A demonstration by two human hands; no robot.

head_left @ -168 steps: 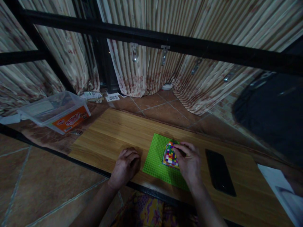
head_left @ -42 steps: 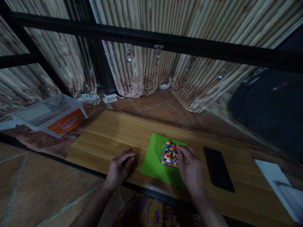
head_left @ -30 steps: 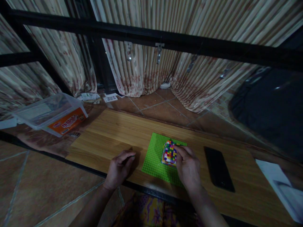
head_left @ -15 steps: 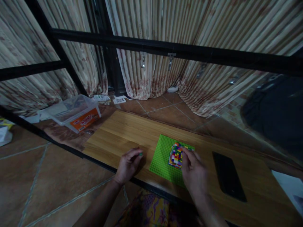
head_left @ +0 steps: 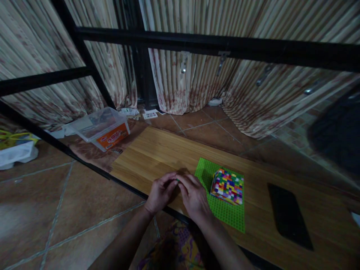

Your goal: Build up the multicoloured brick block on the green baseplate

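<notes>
A block of many small coloured bricks [head_left: 227,186] stands on a green studded baseplate [head_left: 227,213] on a wooden board [head_left: 146,150]. Nothing touches the block. My left hand [head_left: 161,191] and my right hand [head_left: 193,195] meet over the board just left of the baseplate. Their fingertips pinch a tiny green brick [head_left: 177,180] between them; which hand carries it I cannot tell.
A black phone [head_left: 289,215] lies flat on the board to the right of the baseplate. A clear plastic tub with an orange label [head_left: 102,128] sits on the floor at the far left. Black frame bars [head_left: 213,43] and striped curtains stand behind.
My right hand has left the coloured block and moved left to meet my left hand at the small green brick. The view has shifted, so the block now appears further right.
</notes>
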